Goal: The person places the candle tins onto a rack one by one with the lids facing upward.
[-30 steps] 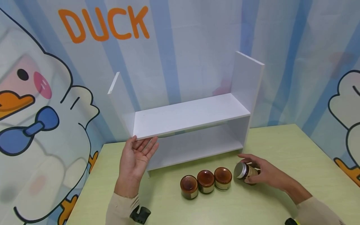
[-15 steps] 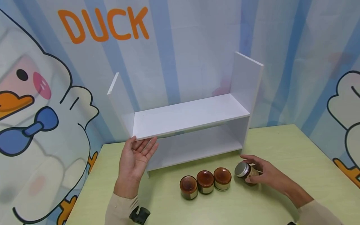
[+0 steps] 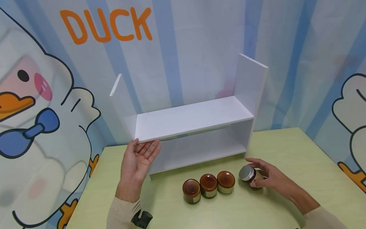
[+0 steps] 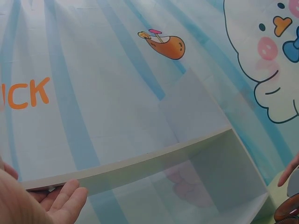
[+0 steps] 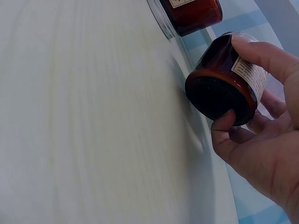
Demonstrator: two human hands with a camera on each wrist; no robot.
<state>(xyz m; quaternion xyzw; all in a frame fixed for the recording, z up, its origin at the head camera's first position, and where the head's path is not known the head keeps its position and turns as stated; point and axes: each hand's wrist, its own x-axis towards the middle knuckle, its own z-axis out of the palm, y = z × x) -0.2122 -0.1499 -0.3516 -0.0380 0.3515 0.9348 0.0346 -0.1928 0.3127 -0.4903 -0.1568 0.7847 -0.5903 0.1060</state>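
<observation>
A small amber glass jar (image 3: 251, 176) with a silver lid and a paper label is in my right hand (image 3: 271, 175), held tilted between thumb and fingers. Its dark base faces the right wrist camera, and the jar (image 5: 219, 88) seems just off the table there. To its left, three similar jars (image 3: 209, 185) stand in a row with their brown bases up. My left hand (image 3: 138, 162) holds the front edge of a white two-tier shelf (image 3: 194, 118) near its left end. Its thumb is at the edge and its fingers reach under the upper board, which hides some fingertips.
The shelf's side panels (image 3: 251, 82) rise above the upper board. A lower board (image 3: 200, 148) lies beneath it, close behind the jars. All this stands on a pale green table (image 3: 286, 152) in front of a striped duck-print backdrop (image 3: 194, 47).
My right hand and its jar shift very slightly, and the jar's lid turns a little upward. The left hand, shelf and the row of jars stay in place.
</observation>
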